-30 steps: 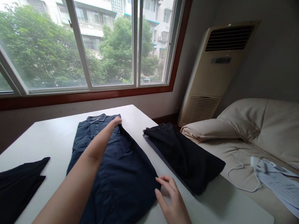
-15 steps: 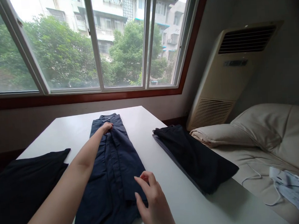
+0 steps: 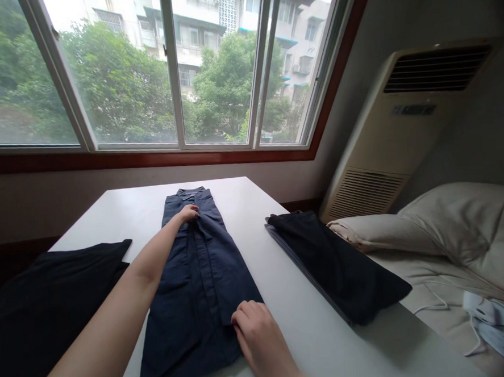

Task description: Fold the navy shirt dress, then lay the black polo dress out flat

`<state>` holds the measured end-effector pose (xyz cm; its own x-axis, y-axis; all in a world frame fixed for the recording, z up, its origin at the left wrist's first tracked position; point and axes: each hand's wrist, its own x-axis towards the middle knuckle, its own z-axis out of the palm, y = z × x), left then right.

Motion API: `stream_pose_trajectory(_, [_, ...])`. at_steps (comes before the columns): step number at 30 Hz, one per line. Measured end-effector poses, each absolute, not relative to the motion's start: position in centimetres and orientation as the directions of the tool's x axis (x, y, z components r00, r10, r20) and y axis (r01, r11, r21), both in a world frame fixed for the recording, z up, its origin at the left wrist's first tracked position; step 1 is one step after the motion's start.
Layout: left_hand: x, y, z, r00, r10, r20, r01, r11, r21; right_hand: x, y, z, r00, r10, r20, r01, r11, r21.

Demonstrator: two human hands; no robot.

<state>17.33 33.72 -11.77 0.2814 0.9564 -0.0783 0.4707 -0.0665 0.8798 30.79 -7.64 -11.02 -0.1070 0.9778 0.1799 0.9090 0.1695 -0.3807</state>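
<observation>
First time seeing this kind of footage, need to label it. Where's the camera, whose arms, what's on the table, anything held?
No machine here: a person works with bare hands, and one camera worn on their head looks forward and down, so both arms are their own. On the white table lies a navy shirt, folded into a long strip, collar toward the window. The left hand rests near the collar; the right hand sits on the near end. Both touch the cloth; whether they pinch it is unclear. A folded black garment lies to the right, another dark cloth to the left.
</observation>
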Motion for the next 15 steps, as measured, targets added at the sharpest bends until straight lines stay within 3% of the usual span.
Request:
stream_pose_trajectory(3, [17.2,33.4,-11.7,0.271,0.957,-0.104,0.469,-0.037,0.883,30.9,-7.6,-10.7,-0.090,0.967,0.237,0.879,0.189,-0.438])
stream_pose_trajectory(7, [16.9,33.1,-11.5,0.277,0.960,-0.036,0.457,-0.099,0.884,31.5,-8.1,-8.9,-0.042,0.951,0.308,0.802,0.215,-0.557])
stream_pose_trajectory(11, [16.7,32.7,-10.9,0.268,0.963,0.027,0.481,-0.158,0.862,31.5,-8.8,-7.7,-0.070,0.942,0.328,0.787,0.254,-0.562])
stream_pose_trajectory(15, [15.9,31.4,-10.3,0.254,0.960,0.117,0.526,-0.238,0.816,31.5,-9.6,-8.1,-0.168,0.955,0.246,0.793,0.279,-0.542])
